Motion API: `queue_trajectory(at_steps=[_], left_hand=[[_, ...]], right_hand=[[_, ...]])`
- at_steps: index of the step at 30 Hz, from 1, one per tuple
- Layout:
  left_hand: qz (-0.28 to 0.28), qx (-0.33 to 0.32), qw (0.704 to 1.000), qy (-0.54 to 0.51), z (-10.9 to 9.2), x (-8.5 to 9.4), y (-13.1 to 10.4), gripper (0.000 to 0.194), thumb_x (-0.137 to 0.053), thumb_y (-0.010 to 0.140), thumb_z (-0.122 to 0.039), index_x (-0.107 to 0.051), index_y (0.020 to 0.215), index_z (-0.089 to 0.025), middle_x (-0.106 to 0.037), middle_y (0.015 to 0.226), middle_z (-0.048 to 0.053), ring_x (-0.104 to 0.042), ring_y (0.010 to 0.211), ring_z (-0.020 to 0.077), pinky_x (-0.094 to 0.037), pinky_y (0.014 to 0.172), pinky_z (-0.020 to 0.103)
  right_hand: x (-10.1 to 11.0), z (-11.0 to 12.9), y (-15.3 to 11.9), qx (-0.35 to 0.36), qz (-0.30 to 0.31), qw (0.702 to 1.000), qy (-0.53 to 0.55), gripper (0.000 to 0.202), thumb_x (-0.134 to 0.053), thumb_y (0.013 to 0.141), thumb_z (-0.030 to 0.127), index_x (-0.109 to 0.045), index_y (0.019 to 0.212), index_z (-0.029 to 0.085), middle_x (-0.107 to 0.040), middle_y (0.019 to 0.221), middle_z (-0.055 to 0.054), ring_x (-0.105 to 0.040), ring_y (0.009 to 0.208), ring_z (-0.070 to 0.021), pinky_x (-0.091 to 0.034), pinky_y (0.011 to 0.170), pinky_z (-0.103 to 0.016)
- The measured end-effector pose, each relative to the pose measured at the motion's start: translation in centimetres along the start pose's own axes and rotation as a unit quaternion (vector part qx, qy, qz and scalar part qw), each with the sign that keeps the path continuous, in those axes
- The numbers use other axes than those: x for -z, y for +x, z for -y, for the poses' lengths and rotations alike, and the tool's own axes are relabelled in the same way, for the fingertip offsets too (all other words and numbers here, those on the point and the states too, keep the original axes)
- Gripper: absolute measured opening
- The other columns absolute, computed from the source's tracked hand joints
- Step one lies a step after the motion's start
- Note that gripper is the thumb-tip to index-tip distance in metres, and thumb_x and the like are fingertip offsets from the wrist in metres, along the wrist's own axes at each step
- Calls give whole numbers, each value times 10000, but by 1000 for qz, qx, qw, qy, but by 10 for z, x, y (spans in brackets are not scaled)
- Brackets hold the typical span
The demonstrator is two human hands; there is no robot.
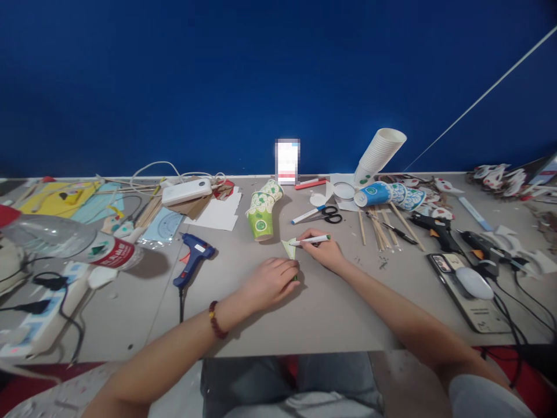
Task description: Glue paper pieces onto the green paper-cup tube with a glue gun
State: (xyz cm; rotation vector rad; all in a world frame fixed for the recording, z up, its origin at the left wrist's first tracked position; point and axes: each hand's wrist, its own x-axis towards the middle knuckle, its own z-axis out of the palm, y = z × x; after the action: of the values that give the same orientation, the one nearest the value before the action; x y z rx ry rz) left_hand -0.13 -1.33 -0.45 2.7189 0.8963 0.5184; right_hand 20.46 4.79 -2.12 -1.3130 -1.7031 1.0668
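Observation:
My right hand [322, 248] grips a white marker [315, 240] with a green end, fingers pinched around it. Its tip meets a small pale green triangular paper piece [289, 248] on the table. Just below that piece, my left hand [274, 281] rests with its fingers curled together. A bit of green shows under those fingertips; I cannot make out what it is. Beyond the paper lies a green patterned paper-cup figure [261, 217] made of joined cups. Black-handled scissors [328, 215] and a blue-and-white marker [308, 214] lie behind my right hand.
A blue glue gun [194, 260], a water bottle [78, 238] and a power strip [52, 307] are on the left. To the right are a cup stack [378, 155], blue cups [387, 195], wooden sticks [380, 232], black glue guns [435, 231] and a phone [465, 305] under a mouse [474, 283].

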Motion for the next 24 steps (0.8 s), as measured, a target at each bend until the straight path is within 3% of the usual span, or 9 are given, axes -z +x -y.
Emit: queue_trajectory(at_steps=[21, 24], left_hand=[[-5, -1, 1000, -1, 1, -1, 0, 219, -414, 962, -276, -568, 1080, -173, -662, 1157, 110, -615, 1086, 222, -495, 898, 376], [-6, -3, 1000, -1, 0, 0, 0, 223, -408, 963, -276, -572, 1077, -176, -665, 1148, 115, -619, 1078, 222, -499, 889, 375]], right_hand=[[1, 5, -2, 12, 30, 999, 13, 106, -590, 735, 247, -683, 742, 196, -709, 738, -11, -616, 675, -166, -471, 629, -271], [1, 4, -1, -6, 10, 999, 36, 100, -594, 732, 256, -676, 736, 198, -709, 742, -18, -639, 693, -179, -489, 642, -279]])
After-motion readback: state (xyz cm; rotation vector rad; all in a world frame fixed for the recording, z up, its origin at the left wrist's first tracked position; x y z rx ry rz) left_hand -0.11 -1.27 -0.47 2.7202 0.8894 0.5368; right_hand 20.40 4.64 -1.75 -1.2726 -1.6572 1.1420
